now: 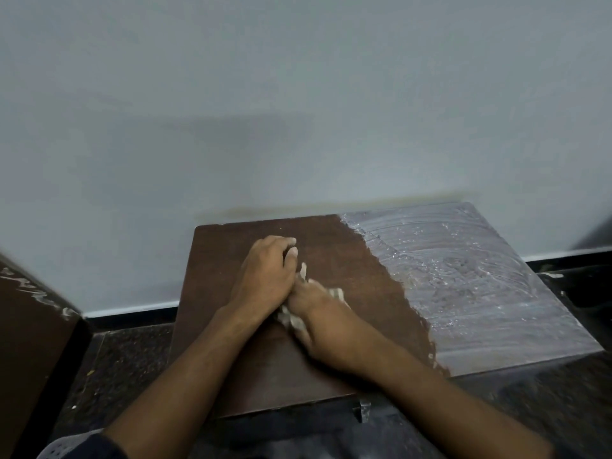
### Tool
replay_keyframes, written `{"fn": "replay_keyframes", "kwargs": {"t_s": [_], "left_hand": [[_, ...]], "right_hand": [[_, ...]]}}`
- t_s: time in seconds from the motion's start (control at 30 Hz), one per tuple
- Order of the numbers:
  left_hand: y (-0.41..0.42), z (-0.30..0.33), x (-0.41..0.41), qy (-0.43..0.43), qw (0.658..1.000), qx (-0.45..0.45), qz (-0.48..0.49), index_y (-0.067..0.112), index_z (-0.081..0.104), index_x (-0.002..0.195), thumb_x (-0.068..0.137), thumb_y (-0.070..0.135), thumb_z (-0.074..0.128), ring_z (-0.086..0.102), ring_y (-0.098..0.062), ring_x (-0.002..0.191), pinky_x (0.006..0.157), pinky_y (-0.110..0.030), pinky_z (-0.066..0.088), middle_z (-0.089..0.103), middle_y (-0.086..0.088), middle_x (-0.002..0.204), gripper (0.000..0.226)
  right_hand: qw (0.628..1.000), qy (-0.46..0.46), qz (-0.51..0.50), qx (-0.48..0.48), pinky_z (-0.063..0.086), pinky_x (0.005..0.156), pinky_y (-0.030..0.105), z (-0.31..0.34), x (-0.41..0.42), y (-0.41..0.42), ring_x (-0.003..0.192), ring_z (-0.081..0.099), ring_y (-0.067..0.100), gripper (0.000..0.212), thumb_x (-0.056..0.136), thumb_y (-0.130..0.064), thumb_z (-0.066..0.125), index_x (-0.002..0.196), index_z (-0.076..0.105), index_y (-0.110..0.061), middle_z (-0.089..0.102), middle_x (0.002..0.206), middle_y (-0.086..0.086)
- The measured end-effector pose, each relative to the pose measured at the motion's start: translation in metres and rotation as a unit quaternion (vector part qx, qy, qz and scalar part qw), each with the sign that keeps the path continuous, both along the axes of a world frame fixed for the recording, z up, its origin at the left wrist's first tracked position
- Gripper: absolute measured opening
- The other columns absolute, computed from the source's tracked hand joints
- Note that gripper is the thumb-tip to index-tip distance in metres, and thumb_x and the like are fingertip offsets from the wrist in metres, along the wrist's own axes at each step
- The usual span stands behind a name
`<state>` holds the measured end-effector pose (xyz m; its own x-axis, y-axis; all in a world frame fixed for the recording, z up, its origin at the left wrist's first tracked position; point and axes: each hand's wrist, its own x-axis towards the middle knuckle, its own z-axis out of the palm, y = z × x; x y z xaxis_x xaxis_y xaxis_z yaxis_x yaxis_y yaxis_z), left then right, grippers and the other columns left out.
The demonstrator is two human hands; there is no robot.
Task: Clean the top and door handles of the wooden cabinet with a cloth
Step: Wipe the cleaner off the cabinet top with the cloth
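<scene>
Head view: both hands (265, 276) on cloth (291, 318) atop the half-wiped cabinet top (347, 253)

**Cabinet top, half dusty, with cloth and hands on it**

The wooden cabinet (331, 260) stands on a dark speckled floor (126, 352) against a pale wall. Its top is bare brown on the left and filmed with whitish dust on the right. A pale cloth (293, 321) lies on the brown part, under the right hand (318, 316); the left hand (265, 276) rests just beside it.
</scene>
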<state>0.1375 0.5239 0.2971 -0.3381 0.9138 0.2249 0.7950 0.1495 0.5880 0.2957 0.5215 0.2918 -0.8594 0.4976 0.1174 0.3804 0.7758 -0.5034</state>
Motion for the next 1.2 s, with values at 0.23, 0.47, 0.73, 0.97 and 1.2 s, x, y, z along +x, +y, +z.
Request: {"fn": "replay_keyframes", "kwargs": {"t_s": [0.23, 0.47, 0.73, 0.97, 1.2], "left_hand": [[-0.023, -0.001, 0.016, 0.030, 0.999, -0.009, -0.035, 0.019, 0.066, 0.123, 0.100, 0.031, 0.044, 0.056, -0.015, 0.114, 0.099, -0.031, 0.043, 0.066, 0.003, 0.122, 0.034], [-0.033, -0.003, 0.041, 0.037, 0.998, 0.005, -0.055, 0.016, 0.066, 0.122, 0.098, 0.030, 0.048, 0.055, -0.016, 0.113, 0.098, -0.031, 0.043, 0.066, 0.002, 0.121, 0.033], [-0.045, -0.005, 0.062, 0.031, 0.994, 0.011, -0.107, 0.019, 0.066, 0.120, 0.099, 0.034, 0.044, 0.055, -0.012, 0.111, 0.095, -0.027, 0.042, 0.066, 0.006, 0.117, 0.033], [-0.042, -0.007, 0.086, 0.050, 0.989, 0.026, -0.136, 0.024, 0.066, 0.118, 0.098, 0.033, 0.049, 0.051, -0.004, 0.109, 0.089, -0.016, 0.034, 0.064, 0.012, 0.116, 0.029], [-0.031, -0.014, 0.094, 0.035, 0.990, 0.038, -0.134, 0.023, 0.068, 0.114, 0.095, 0.030, 0.051, 0.052, -0.004, 0.107, 0.091, -0.016, 0.033, 0.066, 0.012, 0.112, 0.026]], "right_hand": [[0.983, -0.013, -0.182, 0.003, 0.027, 0.119, 0.033, 0.004, 0.031, 0.067, 0.138, 0.042, 0.023, 0.037, 0.101, -0.017, 0.048, 0.137, 0.056, -0.013, 0.052, 0.146, 0.006], [0.996, 0.012, -0.085, 0.030, 0.031, 0.117, 0.037, -0.006, 0.039, 0.021, 0.135, 0.047, 0.021, 0.044, 0.094, -0.012, 0.053, 0.138, 0.054, -0.014, 0.057, 0.141, 0.004], [0.993, -0.004, -0.120, 0.011, 0.029, 0.116, 0.032, -0.005, 0.059, -0.013, 0.132, 0.045, 0.026, 0.041, 0.096, -0.014, 0.049, 0.137, 0.052, -0.009, 0.054, 0.141, 0.009], [0.974, -0.024, -0.225, 0.020, 0.019, 0.123, 0.030, 0.002, 0.115, 0.015, 0.146, 0.033, 0.020, 0.046, 0.103, -0.021, 0.048, 0.148, 0.045, -0.014, 0.044, 0.155, 0.006], [0.988, -0.020, -0.147, 0.030, 0.006, 0.119, 0.020, -0.012, 0.113, -0.036, 0.144, 0.036, 0.020, 0.052, 0.093, -0.020, 0.049, 0.145, 0.048, -0.011, 0.047, 0.151, 0.008]]}}
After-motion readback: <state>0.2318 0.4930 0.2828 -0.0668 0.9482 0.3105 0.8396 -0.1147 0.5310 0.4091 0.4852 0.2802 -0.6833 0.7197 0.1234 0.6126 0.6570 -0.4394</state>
